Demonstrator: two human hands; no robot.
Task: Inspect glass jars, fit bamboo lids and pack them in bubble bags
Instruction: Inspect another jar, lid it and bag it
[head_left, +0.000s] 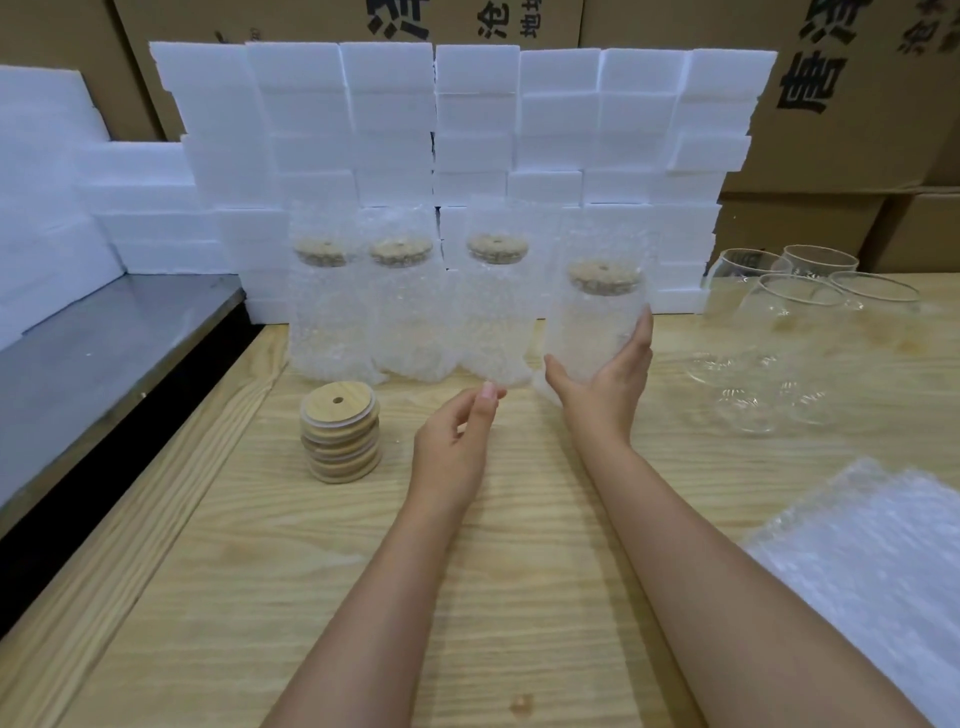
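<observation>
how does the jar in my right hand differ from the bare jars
The held jar sits in a bubble bag with a lid on; the bare jars have neither. The right hand grips the held jar; the bare jars rest on the table. Both are glass.

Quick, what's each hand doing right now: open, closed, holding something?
Left hand: open, fingers loosely curled, holding nothing that shows.
Right hand: holding the bagged jar, fingers round its lower part.
</observation>
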